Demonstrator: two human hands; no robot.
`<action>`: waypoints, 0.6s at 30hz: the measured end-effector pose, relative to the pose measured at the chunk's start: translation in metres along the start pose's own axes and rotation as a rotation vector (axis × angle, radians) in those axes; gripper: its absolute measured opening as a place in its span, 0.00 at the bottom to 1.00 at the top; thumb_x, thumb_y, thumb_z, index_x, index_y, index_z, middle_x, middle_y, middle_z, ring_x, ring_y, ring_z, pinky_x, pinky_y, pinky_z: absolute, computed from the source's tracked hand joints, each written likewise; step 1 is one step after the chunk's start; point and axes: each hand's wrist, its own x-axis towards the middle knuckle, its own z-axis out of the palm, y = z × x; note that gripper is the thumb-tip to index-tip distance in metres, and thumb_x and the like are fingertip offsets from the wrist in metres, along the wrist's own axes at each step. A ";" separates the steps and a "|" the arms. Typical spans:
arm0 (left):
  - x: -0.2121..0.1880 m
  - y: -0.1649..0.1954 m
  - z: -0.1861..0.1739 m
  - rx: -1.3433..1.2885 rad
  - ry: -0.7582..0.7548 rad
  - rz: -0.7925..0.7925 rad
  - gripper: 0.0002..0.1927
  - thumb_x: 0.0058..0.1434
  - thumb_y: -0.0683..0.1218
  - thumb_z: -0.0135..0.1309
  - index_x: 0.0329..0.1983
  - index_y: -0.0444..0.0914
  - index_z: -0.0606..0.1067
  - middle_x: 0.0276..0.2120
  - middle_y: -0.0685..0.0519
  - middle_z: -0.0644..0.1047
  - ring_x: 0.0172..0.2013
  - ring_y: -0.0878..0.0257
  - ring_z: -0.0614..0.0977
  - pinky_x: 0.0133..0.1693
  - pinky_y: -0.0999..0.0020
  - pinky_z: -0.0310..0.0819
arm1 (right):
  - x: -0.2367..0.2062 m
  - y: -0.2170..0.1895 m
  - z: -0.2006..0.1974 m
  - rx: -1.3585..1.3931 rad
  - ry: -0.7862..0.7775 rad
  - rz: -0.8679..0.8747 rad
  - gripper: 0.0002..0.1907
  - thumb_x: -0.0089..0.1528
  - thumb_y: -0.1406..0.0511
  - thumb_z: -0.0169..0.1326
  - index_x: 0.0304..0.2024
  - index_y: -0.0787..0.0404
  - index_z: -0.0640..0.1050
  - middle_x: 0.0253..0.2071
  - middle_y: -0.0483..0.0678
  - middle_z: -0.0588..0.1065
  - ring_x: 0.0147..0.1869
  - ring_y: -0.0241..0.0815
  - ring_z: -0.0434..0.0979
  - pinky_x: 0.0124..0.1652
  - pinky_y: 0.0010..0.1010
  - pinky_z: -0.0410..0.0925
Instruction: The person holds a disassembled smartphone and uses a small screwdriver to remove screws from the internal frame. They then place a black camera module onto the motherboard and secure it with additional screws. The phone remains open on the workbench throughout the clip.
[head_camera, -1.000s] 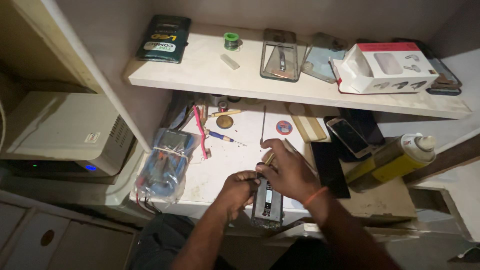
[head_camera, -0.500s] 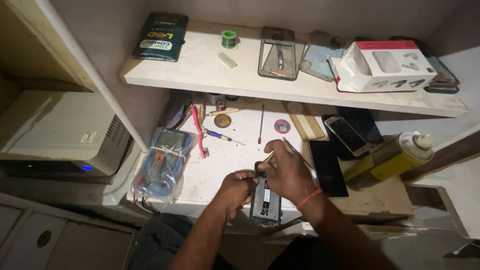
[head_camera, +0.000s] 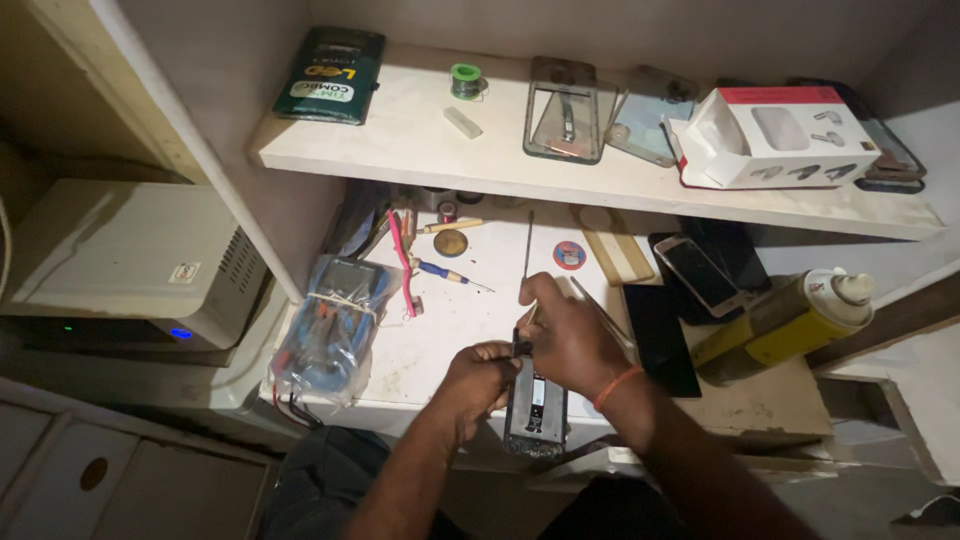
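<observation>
An opened phone (head_camera: 535, 412) with its insides showing lies at the front edge of the white worktop (head_camera: 450, 320). My left hand (head_camera: 478, 380) grips its left side near the top. My right hand (head_camera: 570, 330) rests over the phone's upper end, fingers pinched on a thin tool (head_camera: 524, 332) that points down at the phone's top edge. An orange band circles my right wrist.
A multimeter in a plastic bag (head_camera: 335, 325) lies left of my hands, a blue screwdriver (head_camera: 445, 272) and a long thin rod (head_camera: 527, 250) behind them. Dark phones (head_camera: 700, 275), a yellow spray can (head_camera: 790, 320) stand right. The shelf (head_camera: 420, 150) holds phone cases, a white box (head_camera: 775, 135).
The view has shifted slightly. My hands stay on the phone, with the right hand edged a little over its top end.
</observation>
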 end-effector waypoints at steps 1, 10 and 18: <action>0.000 -0.001 -0.001 -0.018 0.001 -0.001 0.05 0.64 0.38 0.54 0.42 0.33 0.78 0.25 0.52 0.77 0.17 0.70 0.68 0.18 0.75 0.58 | -0.001 -0.002 0.001 0.025 0.025 0.028 0.18 0.58 0.73 0.57 0.49 0.56 0.69 0.33 0.53 0.81 0.40 0.50 0.86 0.39 0.40 0.75; 0.005 -0.004 0.000 -0.044 -0.023 0.024 0.05 0.64 0.37 0.53 0.41 0.32 0.78 0.26 0.52 0.78 0.18 0.69 0.70 0.19 0.74 0.60 | -0.001 -0.016 -0.005 -0.066 0.071 0.141 0.20 0.59 0.65 0.63 0.49 0.57 0.68 0.30 0.57 0.80 0.37 0.55 0.83 0.40 0.44 0.72; -0.003 0.001 0.002 -0.053 0.000 -0.019 0.07 0.65 0.36 0.52 0.44 0.33 0.78 0.28 0.52 0.79 0.21 0.70 0.76 0.22 0.76 0.67 | 0.003 -0.001 -0.009 0.116 -0.067 0.017 0.17 0.60 0.70 0.55 0.50 0.57 0.68 0.45 0.52 0.80 0.48 0.47 0.85 0.45 0.37 0.76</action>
